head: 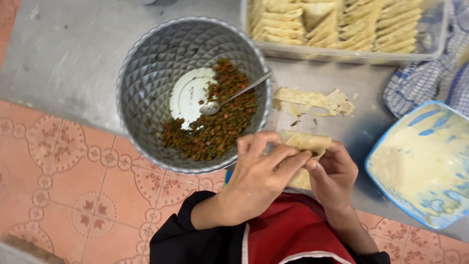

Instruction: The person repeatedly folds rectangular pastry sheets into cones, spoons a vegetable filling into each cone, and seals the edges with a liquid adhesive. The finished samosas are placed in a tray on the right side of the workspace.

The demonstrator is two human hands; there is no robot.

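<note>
Steel table point(73, 63): pastry sheet point(307, 143) pinched between left hand point(259, 176), right hand point(332, 173) (probably folded).

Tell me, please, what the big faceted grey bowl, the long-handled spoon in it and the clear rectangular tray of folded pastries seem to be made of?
The big faceted grey bowl looks like dull pressed metal, judging by its embossed diamond pattern and soft sheen. The long-handled spoon seems to be polished metal, with bright glints. The clear rectangular tray is probably plastic: its see-through walls show the folded pastries.
</note>
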